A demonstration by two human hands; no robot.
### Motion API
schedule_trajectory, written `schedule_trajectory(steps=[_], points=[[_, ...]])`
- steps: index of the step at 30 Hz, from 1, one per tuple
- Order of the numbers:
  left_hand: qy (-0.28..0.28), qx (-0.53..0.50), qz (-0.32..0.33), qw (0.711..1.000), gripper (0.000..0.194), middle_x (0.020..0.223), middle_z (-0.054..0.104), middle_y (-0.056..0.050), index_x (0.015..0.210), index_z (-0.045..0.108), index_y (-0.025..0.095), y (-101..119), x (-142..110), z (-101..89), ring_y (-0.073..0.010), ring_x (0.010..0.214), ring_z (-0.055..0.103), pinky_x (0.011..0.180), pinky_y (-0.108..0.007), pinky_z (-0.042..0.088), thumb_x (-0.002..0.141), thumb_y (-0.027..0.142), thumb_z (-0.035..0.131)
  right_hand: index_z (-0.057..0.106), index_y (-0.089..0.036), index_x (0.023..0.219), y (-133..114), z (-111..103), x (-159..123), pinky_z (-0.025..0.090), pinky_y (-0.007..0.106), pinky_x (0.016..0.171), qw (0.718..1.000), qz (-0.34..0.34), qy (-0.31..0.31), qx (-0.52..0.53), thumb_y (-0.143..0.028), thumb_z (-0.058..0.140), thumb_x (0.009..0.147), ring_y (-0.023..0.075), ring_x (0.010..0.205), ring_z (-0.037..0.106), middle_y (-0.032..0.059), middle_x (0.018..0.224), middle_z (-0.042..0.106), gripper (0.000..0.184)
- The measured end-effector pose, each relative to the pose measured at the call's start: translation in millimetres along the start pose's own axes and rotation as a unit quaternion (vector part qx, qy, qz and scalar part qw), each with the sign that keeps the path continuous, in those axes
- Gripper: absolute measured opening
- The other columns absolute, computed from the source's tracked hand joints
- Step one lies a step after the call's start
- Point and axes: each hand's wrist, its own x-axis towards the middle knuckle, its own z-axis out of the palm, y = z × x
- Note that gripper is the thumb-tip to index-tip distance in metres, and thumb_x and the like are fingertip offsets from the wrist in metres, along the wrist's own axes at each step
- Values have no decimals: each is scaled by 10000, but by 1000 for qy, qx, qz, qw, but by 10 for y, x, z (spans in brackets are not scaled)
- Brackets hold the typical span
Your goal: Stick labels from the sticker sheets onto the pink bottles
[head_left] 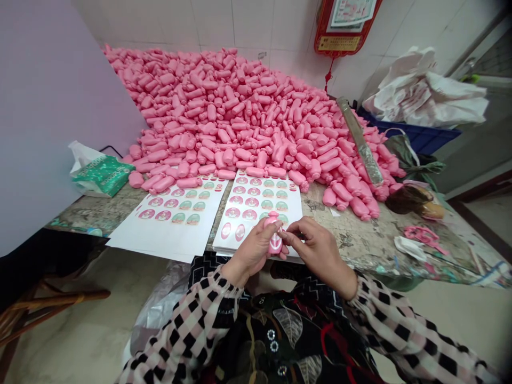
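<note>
A small pink plastic bottle point(273, 218) stands roughly upright over the table's front edge, held in my left hand point(256, 242), which is closed around it. On the bottle's front is a pink and white oval sticker point(276, 243). My right hand point(320, 250) comes in from the right, its thumb and forefinger pinched together at the sticker's upper right edge. Just behind my hands lies a stack of sticker sheets point(220, 242), printed with pink and green labels; oval stickers remain visible in its front row. A second sticker sheet point(132, 234) lies to the left.
A huge heap of pink bottles point(224, 106) covers the back of the worktable point(320, 240). A grey bar point(362, 144) leans on its right side. At left sits a green tissue pack point(102, 173). Pink scraps point(426, 237) and a brush point(408, 200) lie right, before a blue crate point(424, 138).
</note>
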Motion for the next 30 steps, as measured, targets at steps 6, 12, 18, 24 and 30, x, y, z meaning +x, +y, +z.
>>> schedule_trajectory(steps=[6,12,18,24,30], points=[[26,-8,27,999,315,688,591,6,939,459,197,41,-77,-84,-118,500,584,424,-208,440,824,486,508,639,-228,788,97,-15,6,391,264,646,1000,18,14,-1,-453,511,844,146,699,553,22,776,616,265],[25,-14,28,999,465,575,560,17,973,456,177,-19,-125,-29,-104,421,524,368,-183,369,825,613,392,590,-220,949,40,189,91,407,247,588,974,96,21,204,-492,698,656,130,650,511,-8,772,577,414],[-44,24,-36,998,389,544,538,43,1068,419,207,-69,-483,-185,-63,346,422,305,-139,231,845,524,455,569,-200,803,-16,269,84,406,240,623,932,89,-6,352,-403,672,722,108,654,493,-27,729,554,242],[77,112,-196,971,387,499,548,37,1065,482,165,-452,-1309,-1243,-47,325,411,313,-124,241,749,345,612,616,-190,744,175,156,-110,389,250,597,967,72,-87,226,-412,642,747,124,646,498,-11,682,560,223],[261,243,-309,882,267,504,512,27,831,519,172,-1050,-1860,-1961,-103,386,462,369,-197,328,644,363,520,603,-188,749,211,156,-219,394,234,565,970,72,-109,205,-403,596,788,114,609,498,-10,677,550,219]])
